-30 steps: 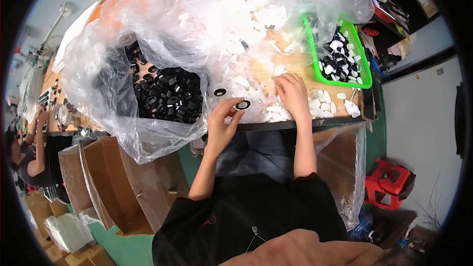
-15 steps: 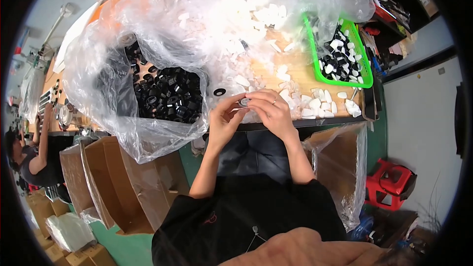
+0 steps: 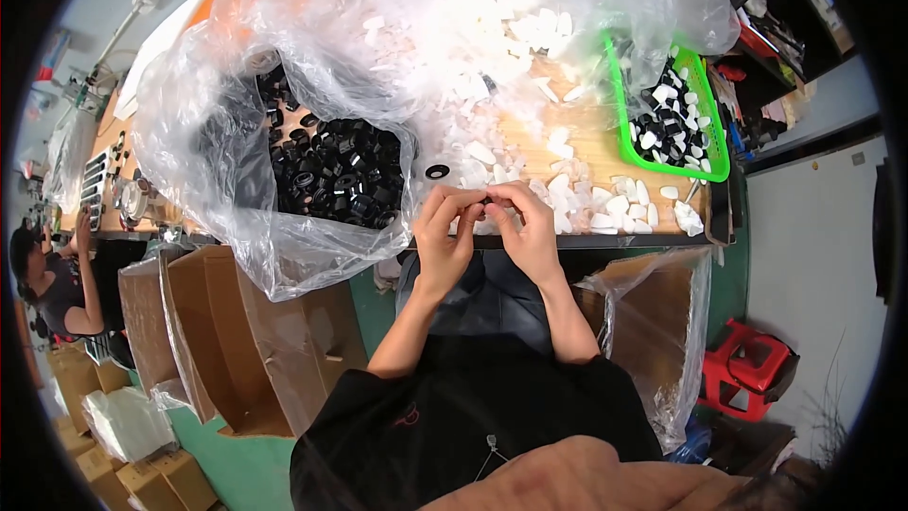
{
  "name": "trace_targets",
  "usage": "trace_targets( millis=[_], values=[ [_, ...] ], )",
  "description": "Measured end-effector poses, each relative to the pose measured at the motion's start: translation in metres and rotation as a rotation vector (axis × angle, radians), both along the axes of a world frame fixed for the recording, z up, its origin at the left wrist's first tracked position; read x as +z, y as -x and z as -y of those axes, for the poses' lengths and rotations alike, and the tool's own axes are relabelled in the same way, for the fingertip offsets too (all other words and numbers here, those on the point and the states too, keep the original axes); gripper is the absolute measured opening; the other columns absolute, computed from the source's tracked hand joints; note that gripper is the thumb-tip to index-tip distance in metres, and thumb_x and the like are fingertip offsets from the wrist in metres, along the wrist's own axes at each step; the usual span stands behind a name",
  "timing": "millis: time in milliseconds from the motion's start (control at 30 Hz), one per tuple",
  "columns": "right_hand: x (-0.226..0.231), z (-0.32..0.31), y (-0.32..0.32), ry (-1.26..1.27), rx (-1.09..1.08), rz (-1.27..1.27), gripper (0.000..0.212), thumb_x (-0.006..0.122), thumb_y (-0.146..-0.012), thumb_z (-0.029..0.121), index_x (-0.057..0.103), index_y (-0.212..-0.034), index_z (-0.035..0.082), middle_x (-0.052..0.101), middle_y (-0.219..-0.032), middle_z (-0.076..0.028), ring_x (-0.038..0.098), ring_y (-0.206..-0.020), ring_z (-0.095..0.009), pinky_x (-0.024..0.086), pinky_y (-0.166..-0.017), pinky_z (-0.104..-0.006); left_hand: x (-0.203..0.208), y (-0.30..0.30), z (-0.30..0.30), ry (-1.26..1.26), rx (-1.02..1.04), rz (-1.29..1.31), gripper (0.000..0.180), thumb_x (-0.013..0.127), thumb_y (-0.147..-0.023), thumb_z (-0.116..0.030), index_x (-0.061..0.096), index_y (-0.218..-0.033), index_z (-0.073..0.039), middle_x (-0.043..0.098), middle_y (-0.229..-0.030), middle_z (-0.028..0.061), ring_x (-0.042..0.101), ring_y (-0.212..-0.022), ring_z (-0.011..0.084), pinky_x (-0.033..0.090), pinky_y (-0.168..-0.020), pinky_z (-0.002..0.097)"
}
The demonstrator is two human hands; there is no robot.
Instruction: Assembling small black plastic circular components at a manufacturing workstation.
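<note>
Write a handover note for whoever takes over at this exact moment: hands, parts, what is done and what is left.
Left hand and right hand meet at the table edge, pinching a small black part together.
Black ring caps fill the clear plastic bag; one loose black ring lies beside it.
White plastic pieces are spread over the table.
Done: the green basket holds mixed black and white parts.
Left: both piles remain large.

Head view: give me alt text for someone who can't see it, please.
A person's left hand and right hand meet at the edge of a wooden table, pinching a small dark part between their fingertips. A clear bag of black rings lies left, loose white pieces right, a green basket beyond.
</note>
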State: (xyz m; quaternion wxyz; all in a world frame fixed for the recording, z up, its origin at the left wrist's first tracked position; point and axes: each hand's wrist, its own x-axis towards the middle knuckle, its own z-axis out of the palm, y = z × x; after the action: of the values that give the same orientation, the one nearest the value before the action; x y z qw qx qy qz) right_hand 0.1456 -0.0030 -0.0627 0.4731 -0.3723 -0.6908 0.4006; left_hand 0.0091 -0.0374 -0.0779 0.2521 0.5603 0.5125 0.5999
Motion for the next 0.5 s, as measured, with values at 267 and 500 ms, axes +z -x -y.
trace_targets(
  millis=[267,500],
  values=[
    [-0.001,-0.005,-0.032,-0.107,-0.287,0.113,0.018,0.066,-0.09,0.004,0.066,-0.107,0.0,0.068,-0.096,-0.012,0.065,-0.083,-0.021,0.051,-0.077,-0.0312,0.034,0.024,-0.01,-0.064,0.137,-0.467,0.022,0.068,-0.082,0.006,0.069,-0.103,-0.001,0.066,-0.101,0.014,0.064,-0.093,0.0315,0.051,-0.082,0.0384],
    [0.036,-0.078,-0.137,-0.465,-0.966,0.392,0.03,0.064,-0.095,0.01,0.057,-0.12,-0.005,0.064,-0.112,-0.014,0.06,-0.107,-0.023,0.048,-0.092,-0.0329,0.008,0.128,0.0,0.192,0.501,-0.737,0.028,0.071,-0.082,-0.005,0.067,-0.11,-0.005,0.061,-0.103,0.0101,0.057,-0.094,0.0304,0.047,-0.082,0.0416]
  ],
)
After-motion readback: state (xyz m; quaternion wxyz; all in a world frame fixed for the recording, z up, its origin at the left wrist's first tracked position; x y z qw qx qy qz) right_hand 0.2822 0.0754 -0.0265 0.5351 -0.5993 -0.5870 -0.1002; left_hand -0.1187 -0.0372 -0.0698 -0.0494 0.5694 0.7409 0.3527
